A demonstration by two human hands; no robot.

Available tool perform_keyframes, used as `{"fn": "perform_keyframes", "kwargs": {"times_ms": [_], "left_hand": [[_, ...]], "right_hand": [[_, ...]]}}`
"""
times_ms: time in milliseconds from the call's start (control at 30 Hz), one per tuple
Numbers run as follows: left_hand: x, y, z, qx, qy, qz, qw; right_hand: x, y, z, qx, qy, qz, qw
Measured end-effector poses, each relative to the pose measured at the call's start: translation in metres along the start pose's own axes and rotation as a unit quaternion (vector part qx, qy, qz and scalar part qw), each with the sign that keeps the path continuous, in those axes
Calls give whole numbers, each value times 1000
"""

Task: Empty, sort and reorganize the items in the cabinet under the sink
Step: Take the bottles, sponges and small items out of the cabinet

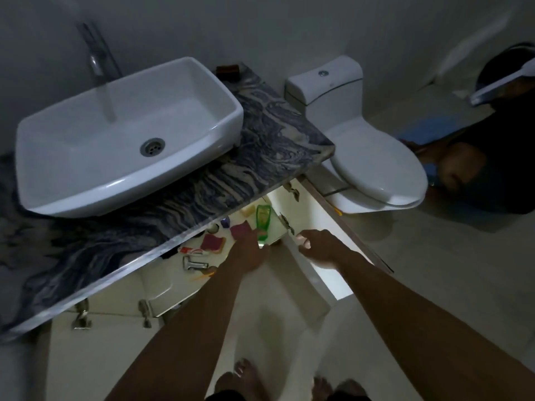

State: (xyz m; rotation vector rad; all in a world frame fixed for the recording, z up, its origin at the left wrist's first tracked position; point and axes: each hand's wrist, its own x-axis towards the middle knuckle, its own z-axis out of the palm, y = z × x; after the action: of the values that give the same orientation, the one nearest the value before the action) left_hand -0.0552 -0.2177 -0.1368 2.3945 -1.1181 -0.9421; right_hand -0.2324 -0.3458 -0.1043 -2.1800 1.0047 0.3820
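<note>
- Under sink [86,157], at open cabinet [162,287]: left hand [249,253] fingers grip green bottle [263,221].
- Right hand [318,247] beside door [333,285], fingers loosely curled, empty.
- Pink sponges [212,241], toothpaste [192,250] on shelf [173,270].

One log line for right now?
left hand: holds bottle at cabinet | right hand: open, empty | inside: sponges, toothpaste, tap

The room was dim and gray. The only bright light glowed inside the cabinet [275,198] under the bench [260,146], and it made glare there. The tap [98,68] looked blurry. Straight lines bent near the edges.
</note>
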Motion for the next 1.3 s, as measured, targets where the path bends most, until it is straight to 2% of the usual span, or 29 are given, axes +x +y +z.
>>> {"fn": "perform_keyframes", "kwargs": {"times_ms": [200, 333, 467, 600, 867, 1033, 1300], "left_hand": [[106, -87, 42, 29, -24, 11, 999], [185, -146, 83, 67, -4, 17, 998], [258, -194, 117, 64, 72, 47, 994], [315, -222, 133, 63, 152, 93, 982], [412, -251, 138, 3, 267, 103, 958], [451, -258, 136, 8, 211, 94, 973], [468, -273, 137, 67, 223, 125, 964]], "right_hand": [[115, 14, 79, -84, 15, -62, 994], [199, 43, 145, -153, 35, -116, 981], [281, 70, 200, -205, 95, -174, 958], [345, 91, 240, -231, 144, -192, 943], [425, 112, 283, -312, 137, -192, 920], [452, 97, 290, -315, 66, -137, 937], [479, 100, 300, -376, 126, -178, 901]]}}
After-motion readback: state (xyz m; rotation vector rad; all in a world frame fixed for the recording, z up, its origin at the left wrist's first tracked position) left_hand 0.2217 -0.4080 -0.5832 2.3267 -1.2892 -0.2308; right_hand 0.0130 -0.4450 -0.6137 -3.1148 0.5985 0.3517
